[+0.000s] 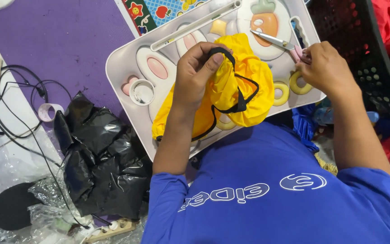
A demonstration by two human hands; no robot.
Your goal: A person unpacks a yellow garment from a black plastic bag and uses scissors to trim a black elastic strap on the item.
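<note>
Two hands busy. Left hand (199,68) fingers pinched shut on black trim band (231,86) of yellow fabric piece (244,77), lifting edge clear, likely to expose seam. Right hand (323,68) curled closed round pink handle of small scissors (274,40), blades pointing toward fabric. Fabric bunched on white lap tray (123,58) with bunny-and-carrot relief; tray serves as work surface. Left of tray: crumpled black plastic bag (100,158), tape roll (48,111), cables (10,117). Black perforated basket (366,49) at right.
</note>
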